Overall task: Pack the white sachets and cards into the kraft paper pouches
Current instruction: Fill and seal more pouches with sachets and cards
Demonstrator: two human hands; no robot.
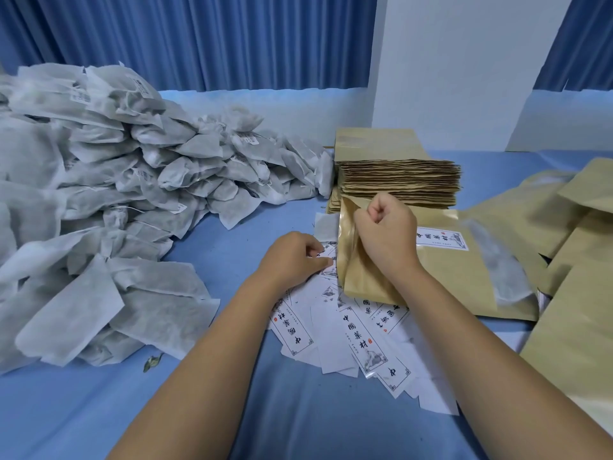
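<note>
Holding the pouch [447, 270] mouth, right hand [386, 234] curls; left hand [292, 260] pinches cards [361, 340].

Both forearms bare, reaching in from the near edge. Left hand [293, 260]: fingers curled, pinching a card [331, 252]. Right hand [388, 232], farther: fisted, gripping the pouch [447, 273] mouth.

One view: your head cam, wide-angle, pitched forward and down over the desk [298, 426]. Your forearms come in from the bottom edge. Left hand [292, 257] and right hand [386, 230] sit near centre, close to the lens, at the cards [361, 340] and pouch [447, 277]. Sachets [99, 194] fill the left side. The blue curtain [199, 38] closes the far end.
</note>
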